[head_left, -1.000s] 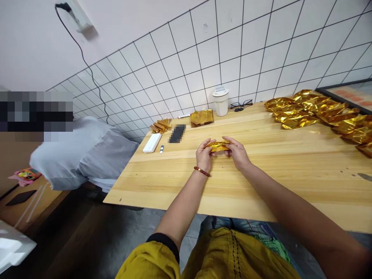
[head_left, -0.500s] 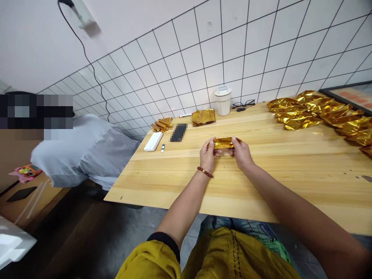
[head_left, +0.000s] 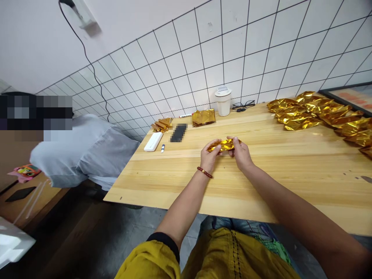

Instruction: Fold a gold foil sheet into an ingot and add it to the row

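Observation:
Both my hands pinch one small gold foil piece just above the wooden table, near its middle. My left hand, with a red bead bracelet on the wrist, grips the foil's left end with closed fingers. My right hand grips its right end, fingers closed too. The foil is crumpled and partly folded between them.
A heap of gold foil sheets lies at the right back. At the back stand a white lidded cup, glasses, a folded foil stack, small folded gold pieces, a white case. A person in grey sits left.
The foil piece went from stretched flat between my hands to more crumpled and tilted, with my left hand turning slightly under it. My hands stayed over the same spot.

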Demonstrator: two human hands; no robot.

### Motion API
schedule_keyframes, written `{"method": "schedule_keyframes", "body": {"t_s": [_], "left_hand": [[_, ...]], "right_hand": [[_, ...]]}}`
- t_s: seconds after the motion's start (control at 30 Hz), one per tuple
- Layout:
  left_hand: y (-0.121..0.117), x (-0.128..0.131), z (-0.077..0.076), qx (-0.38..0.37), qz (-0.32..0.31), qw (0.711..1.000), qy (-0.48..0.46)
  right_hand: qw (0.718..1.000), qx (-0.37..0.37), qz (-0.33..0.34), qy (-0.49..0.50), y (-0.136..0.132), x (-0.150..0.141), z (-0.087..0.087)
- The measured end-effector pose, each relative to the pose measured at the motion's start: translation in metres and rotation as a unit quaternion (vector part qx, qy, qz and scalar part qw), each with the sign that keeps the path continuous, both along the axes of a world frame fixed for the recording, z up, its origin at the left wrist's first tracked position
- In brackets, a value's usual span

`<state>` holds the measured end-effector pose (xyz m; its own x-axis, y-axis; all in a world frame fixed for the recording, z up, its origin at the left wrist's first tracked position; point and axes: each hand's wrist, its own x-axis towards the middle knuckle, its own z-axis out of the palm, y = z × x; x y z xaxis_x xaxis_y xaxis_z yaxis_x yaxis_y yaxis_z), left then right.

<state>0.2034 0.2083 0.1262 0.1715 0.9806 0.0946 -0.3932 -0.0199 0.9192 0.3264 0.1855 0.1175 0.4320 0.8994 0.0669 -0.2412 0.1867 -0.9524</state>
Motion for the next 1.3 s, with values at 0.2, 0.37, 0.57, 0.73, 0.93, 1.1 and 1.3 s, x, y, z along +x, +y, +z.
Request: {"method": "schedule_keyframes", "body": {"t_s": [0.2, 0.37, 0.57, 0.73, 0.93, 1.1, 1.3], "left_hand": [[0.003, -0.004, 0.0, 0.005, 0.051, 0.999, 0.018], [0.004, -0.005, 0.001, 0.014, 0.052, 0.998, 0.04], [0.005, -0.004, 0.004, -0.01, 0.039, 0.999, 0.023], [0.006, -0.005, 0.004, -0.023, 0.023, 0.999, -0.006], [-0.003, -0.005, 0.005, 0.041, -0.011, 0.998, 0.055], [-0.006, -0.006, 0.007, 0.057, -0.009, 0.997, 0.06], [0.001, -0.004, 0.003, 0.023, 0.016, 0.999, 0.047]], "right_hand": [[1.0, 0.009, 0.015, -0.008, -0.002, -0.001, 0.004], [0.999, 0.004, -0.003, 0.034, 0.0, 0.0, 0.006], [0.996, -0.005, -0.019, 0.085, 0.003, 0.004, 0.005], [0.993, -0.002, -0.032, 0.115, 0.002, 0.004, 0.007], [0.995, -0.004, -0.026, 0.095, 0.0, 0.003, 0.009], [0.992, -0.027, -0.043, 0.118, 0.001, 0.004, 0.01], [0.991, -0.019, -0.005, 0.129, 0.0, 0.006, 0.01]]}}
